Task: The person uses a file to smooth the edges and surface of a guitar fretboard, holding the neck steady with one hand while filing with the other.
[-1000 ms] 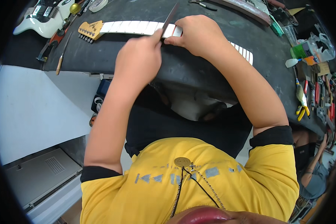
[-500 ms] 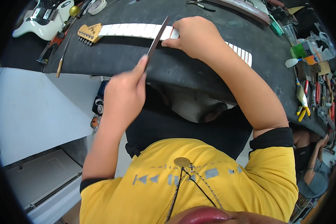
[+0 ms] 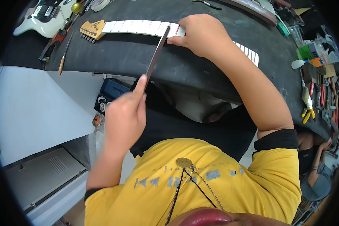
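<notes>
At far left I see a white guitar body (image 3: 45,17) lying on the dark workbench (image 3: 139,56), with a screwdriver (image 3: 63,60) near the bench edge. Next, my left hand (image 3: 126,116) is closed around the lower end of a long, thin metal file (image 3: 157,52), index finger stretched along it. The file slants up to a guitar neck (image 3: 139,27) masked in white tape, lying flat across the bench, headstock to the left. My right hand (image 3: 201,34) presses down on the neck, fingers curled over its edge beside the file's tip. Pliers and small tools (image 3: 312,101) crowd the right rim.
</notes>
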A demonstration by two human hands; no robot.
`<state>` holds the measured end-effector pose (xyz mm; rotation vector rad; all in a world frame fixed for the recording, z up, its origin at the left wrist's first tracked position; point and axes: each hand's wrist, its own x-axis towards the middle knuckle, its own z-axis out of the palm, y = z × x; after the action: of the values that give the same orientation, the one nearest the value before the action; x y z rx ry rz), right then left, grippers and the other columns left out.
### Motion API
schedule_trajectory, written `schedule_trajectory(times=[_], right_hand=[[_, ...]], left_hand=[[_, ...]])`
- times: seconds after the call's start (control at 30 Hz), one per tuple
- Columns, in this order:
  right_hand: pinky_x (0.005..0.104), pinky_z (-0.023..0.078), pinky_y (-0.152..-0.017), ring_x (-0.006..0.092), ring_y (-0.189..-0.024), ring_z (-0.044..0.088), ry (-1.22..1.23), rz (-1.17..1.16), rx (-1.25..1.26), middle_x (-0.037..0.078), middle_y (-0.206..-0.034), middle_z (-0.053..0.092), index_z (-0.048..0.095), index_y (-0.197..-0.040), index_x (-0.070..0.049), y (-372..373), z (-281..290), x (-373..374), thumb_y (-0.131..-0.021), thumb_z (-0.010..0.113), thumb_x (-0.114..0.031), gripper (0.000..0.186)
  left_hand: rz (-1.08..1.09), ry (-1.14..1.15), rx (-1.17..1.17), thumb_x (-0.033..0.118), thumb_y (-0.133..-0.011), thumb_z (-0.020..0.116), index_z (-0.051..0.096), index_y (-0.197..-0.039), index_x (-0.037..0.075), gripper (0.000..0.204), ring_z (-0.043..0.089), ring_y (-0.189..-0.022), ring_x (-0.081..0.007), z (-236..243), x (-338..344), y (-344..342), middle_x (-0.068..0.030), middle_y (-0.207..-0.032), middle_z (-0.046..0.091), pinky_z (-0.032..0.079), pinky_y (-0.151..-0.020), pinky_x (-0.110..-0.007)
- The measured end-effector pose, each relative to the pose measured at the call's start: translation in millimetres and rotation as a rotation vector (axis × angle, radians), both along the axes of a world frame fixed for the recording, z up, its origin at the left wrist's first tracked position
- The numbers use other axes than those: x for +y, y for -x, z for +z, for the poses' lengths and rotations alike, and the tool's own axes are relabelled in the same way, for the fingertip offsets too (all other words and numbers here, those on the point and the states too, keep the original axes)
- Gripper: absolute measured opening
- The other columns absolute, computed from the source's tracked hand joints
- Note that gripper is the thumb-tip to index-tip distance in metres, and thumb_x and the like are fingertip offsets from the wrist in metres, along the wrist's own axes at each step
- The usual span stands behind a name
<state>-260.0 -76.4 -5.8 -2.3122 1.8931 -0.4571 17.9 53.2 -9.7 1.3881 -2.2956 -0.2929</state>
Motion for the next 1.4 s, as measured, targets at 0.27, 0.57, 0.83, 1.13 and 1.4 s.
schedule_trajectory(times=[0.27,0.57,0.83,1.13,1.4], right_hand=[[0.0501,0.064,-0.082,0.0385,-0.089,0.081,0.021,0.049,0.030,0.017,-0.082,0.080,0.083,-0.085,-0.001,-3.6,1.9,-4.0,-0.096,0.088,-0.056,0.056],[0.0492,0.065,-0.086,0.0379,-0.094,0.082,-0.006,0.009,0.028,0.018,-0.087,0.082,0.086,-0.093,-0.002,-0.3,1.7,-0.1,-0.096,0.087,-0.059,0.057],[0.0492,0.065,-0.087,0.0383,-0.095,0.083,0.029,-0.002,0.012,0.018,-0.088,0.083,0.086,-0.094,-0.003,2.8,-2.5,-2.0,-0.096,0.087,-0.059,0.056],[0.0484,0.066,-0.083,0.0379,-0.090,0.082,0.054,0.014,0.020,0.018,-0.087,0.082,0.087,-0.090,-0.004,3.7,-3.2,-0.9,-0.095,0.088,-0.058,0.055],[0.0484,0.065,-0.084,0.0378,-0.092,0.082,-0.011,0.031,0.021,0.018,-0.088,0.082,0.087,-0.089,-0.004,1.7,3.4,-1.9,-0.094,0.089,-0.056,0.053]], left_hand=[[0.007,0.029,-0.051,0.014,-0.108,0.069,0.077,-0.146,0.011,0.039,0.073,-0.092,-0.0505,16.9,-120.1,69.9,-0.0290,-0.096,0.076,0.057,-0.083,-0.056],[-0.016,-0.120,0.094,-0.003,-0.096,0.078,0.070,-0.157,0.002,0.062,0.074,-0.072,-0.0329,0.7,57.8,-35.1,-0.0192,-0.087,0.076,0.058,-0.072,-0.036],[0.017,-0.181,0.073,-0.001,-0.108,0.066,0.055,-0.165,0.002,0.058,0.069,-0.069,-0.0291,10.4,42.2,-12.3,-0.0169,-0.083,0.071,0.054,-0.071,-0.038],[0.004,-0.159,0.067,0.001,-0.110,0.064,0.061,-0.161,0.005,0.051,0.069,-0.071,-0.0292,10.6,2.4,10.2,-0.0150,-0.078,0.067,0.055,-0.073,-0.040],[0.004,-0.229,0.217,0.006,-0.113,0.063,0.066,-0.157,0.006,0.044,0.061,-0.068,-0.0209,4.1,-77.9,49.0,-0.0119,-0.076,0.064,0.054,-0.071,-0.038]])
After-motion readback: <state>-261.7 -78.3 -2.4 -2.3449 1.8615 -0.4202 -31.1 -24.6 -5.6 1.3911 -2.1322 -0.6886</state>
